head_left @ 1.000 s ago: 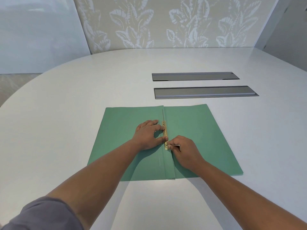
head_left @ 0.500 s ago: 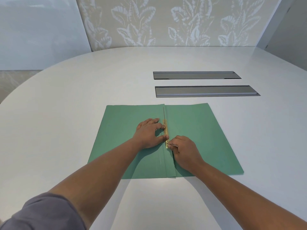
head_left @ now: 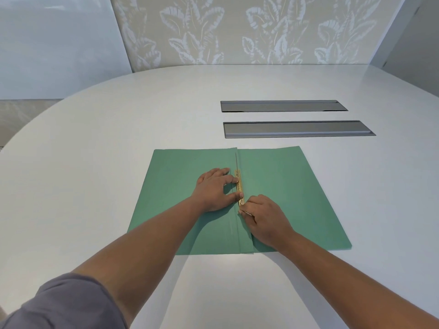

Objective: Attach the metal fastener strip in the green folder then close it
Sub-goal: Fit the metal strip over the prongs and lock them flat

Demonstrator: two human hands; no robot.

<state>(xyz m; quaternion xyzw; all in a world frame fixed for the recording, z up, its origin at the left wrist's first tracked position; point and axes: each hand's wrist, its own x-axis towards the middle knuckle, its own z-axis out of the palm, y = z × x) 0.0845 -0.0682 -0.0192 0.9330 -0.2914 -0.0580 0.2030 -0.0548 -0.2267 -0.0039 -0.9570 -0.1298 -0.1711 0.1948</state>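
Note:
The green folder (head_left: pixel 285 186) lies open and flat on the white table, its spine running away from me. A gold metal fastener strip (head_left: pixel 239 186) lies along the spine. A thin prong (head_left: pixel 236 160) runs flat toward the far edge. My left hand (head_left: pixel 213 189) presses on the strip, index finger near its far end and thumb near its near end. My right hand (head_left: pixel 263 216) rests just right of the spine and pinches the thin near prong (head_left: pixel 245 213) at the strip's near end.
Two long grey recessed panels (head_left: pixel 282 106) (head_left: pixel 297 129) sit in the white table (head_left: pixel 95 162) beyond the folder. A leaf-patterned wall stands at the back. The table's curved edge runs along the left.
My right hand has shifted slightly nearer along the spine, the pinched prong now angled down toward me. The left hand stays pressed on the strip.

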